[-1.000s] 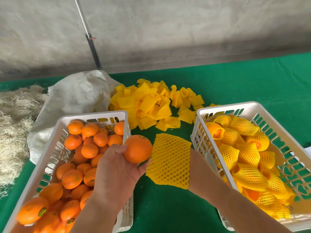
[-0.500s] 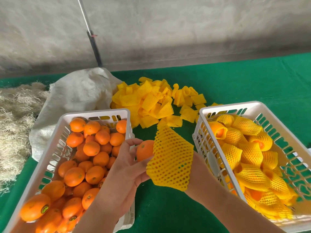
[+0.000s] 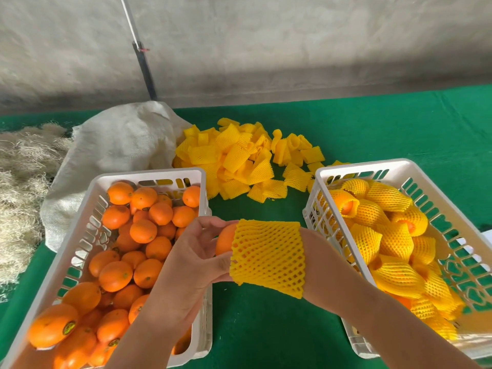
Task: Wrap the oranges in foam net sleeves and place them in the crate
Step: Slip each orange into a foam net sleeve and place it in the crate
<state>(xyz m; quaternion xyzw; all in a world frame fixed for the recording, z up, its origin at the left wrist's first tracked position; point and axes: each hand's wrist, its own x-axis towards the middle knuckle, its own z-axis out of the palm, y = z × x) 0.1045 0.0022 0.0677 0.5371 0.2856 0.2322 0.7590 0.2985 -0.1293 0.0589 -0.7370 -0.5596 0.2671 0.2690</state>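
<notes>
From the head camera, the left hand (image 3: pixel 191 259) holds an orange (image 3: pixel 225 242) between the 2 crates, its grip curled round the fruit with fingertips on top and thumb beneath, so the free end can be fed into the mouth of the foam net sleeve (image 3: pixel 267 258); the right hand (image 3: pixel 316 262) is mostly hidden behind the sleeve, which looks stretched open over its fingers, though how that grip lies I cannot tell. Held this way above the green surface (image 3: pixel 266 328), the work sits just beside both the supply and the destination, likely to keep each reach short. The orange is smooth and bright, only its left part showing, the rest already inside the yellow diamond mesh. The left crate (image 3: pixel 149 175) holds bare oranges, the right crate (image 3: pixel 354 166) wrapped ones, and a pile of spare sleeves (image 3: pixel 239 158) lies behind, between them
</notes>
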